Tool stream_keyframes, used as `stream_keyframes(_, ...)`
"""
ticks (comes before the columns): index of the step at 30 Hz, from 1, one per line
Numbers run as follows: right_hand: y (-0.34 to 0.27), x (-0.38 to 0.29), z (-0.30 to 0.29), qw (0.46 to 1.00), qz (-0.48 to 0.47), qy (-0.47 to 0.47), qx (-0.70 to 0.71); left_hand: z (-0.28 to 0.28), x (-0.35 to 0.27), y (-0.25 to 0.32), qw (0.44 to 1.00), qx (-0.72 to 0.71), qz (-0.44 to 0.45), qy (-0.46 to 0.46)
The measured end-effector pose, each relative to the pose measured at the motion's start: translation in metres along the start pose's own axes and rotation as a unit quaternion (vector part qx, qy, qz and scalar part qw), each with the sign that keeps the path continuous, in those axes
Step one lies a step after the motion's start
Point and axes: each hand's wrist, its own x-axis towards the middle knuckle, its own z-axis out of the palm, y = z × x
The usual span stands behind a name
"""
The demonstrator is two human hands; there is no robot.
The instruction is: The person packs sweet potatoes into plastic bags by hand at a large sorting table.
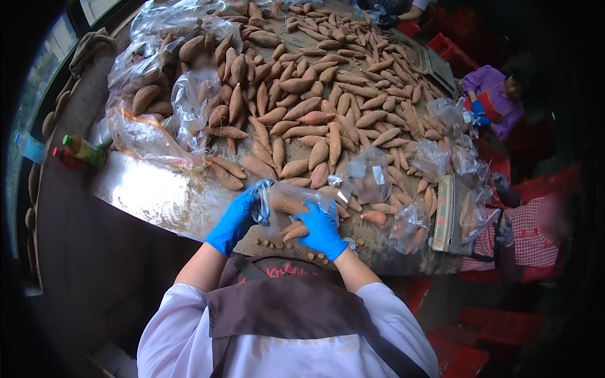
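Both my hands wear blue gloves and meet over the near edge of the table. My left hand (238,215) grips the bunched side of a clear plastic bag (283,191). Inside or behind its film lies a sweet potato (288,206). My right hand (321,227) is closed around slender sweet potatoes (296,231) whose tips stick out to the left, against the bag's lower side. How far they are inside the bag I cannot tell. Just beyond my hands spreads a large heap of loose sweet potatoes (312,118).
Filled clear bags (368,175) and a scale (444,212) stand to the right. Large plastic sacks (146,127) of sweet potatoes lie at left, near drink bottles (82,149). Cut ends (279,245) dot the near edge. Co-workers (491,101) stand along the right side, among red crates (451,54).
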Motion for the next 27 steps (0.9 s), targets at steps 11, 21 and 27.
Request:
stream_keyframes(11, 0.007, 0.042, -0.035, 0.99, -0.021, -0.079, 0.112, -0.012, -0.024, 0.003, 0.882, 0.384, 0.273, -0.004)
stream_keyframes(21, 0.01, -0.012, -0.103, 0.941, 0.058, -0.257, 0.212, 0.011, -0.058, 0.029, 0.993, -0.104, 0.014, 0.051)
stream_keyframes(27, 0.037, 0.082, -0.088, 0.742, 0.109, -0.157, 0.642, 0.008, -0.048, 0.026, 0.994, -0.1, -0.011, -0.031)
